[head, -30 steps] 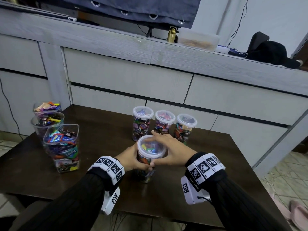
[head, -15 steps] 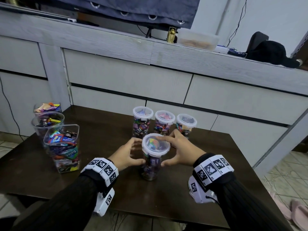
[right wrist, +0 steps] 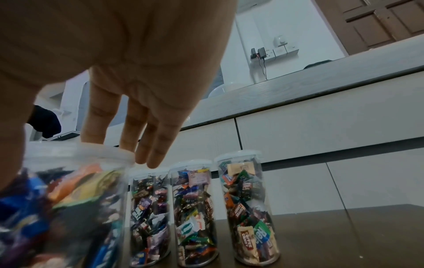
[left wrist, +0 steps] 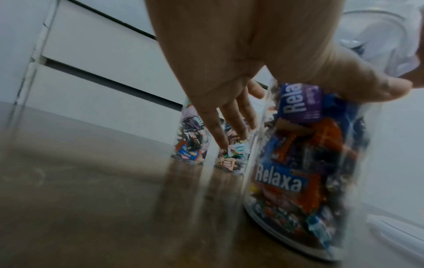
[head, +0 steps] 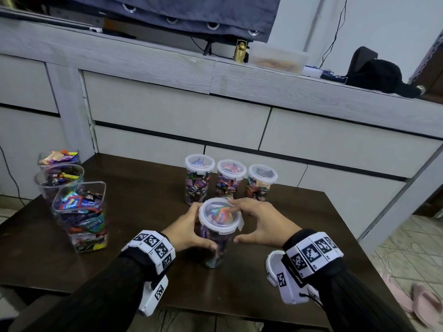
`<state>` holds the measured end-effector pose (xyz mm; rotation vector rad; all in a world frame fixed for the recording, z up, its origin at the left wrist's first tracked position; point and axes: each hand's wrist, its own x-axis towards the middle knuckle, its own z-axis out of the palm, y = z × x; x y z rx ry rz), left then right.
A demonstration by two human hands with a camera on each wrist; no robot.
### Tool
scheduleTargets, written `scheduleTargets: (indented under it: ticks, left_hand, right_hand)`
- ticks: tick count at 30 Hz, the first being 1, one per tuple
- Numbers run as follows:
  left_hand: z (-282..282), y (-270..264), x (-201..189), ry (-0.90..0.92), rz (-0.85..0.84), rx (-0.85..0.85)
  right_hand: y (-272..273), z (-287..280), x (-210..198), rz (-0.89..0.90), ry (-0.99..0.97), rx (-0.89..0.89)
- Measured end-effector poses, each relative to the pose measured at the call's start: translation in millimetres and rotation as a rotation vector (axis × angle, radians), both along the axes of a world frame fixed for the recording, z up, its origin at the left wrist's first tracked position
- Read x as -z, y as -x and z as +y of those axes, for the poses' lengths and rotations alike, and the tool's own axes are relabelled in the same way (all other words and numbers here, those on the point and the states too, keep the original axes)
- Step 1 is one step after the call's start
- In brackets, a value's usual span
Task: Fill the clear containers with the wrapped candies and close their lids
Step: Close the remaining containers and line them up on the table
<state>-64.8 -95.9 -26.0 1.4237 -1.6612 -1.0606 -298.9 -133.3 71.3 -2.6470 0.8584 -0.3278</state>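
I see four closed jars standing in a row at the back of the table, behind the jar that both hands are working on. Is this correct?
Not quite. The head view shows three closed jars in that row, not four. They do stand at the back of the table, behind the jar that the left hand and right hand are working on.

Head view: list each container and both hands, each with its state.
front jar: full, lid on, right clip up
three back jars: full, lidded
three open tubs: lidless, holding candy
left hand: grips front jar
right hand: open, fingertips on lid
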Motion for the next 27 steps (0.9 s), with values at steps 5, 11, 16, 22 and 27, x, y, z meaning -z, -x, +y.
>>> scheduleTargets:
  ticks: [5, 11, 16, 22, 27]
  left_hand:
    - [0, -16, -14, 0.007, 0.017, 0.026]
    - [6, 4, -12, -0.007, -0.114, 0.031]
    - [5, 15, 1, 0.072, -0.128, -0.075]
    - [6, 26, 8, 0.094, -0.119, 0.010]
    - [9, 17, 17, -0.075, -0.687, 0.098]
  right_hand:
    - [4, -3, 0, 0.012, 0.023, 0.044]
    - [-10, 4, 12, -0.046, 0.113, 0.104]
    - [-18, 14, 18, -0.048, 0.202, 0.157]
    - [-20, 25, 30, 0.192, 0.334, 0.099]
    - [5, 14, 33, 0.205, 0.354, 0.317]
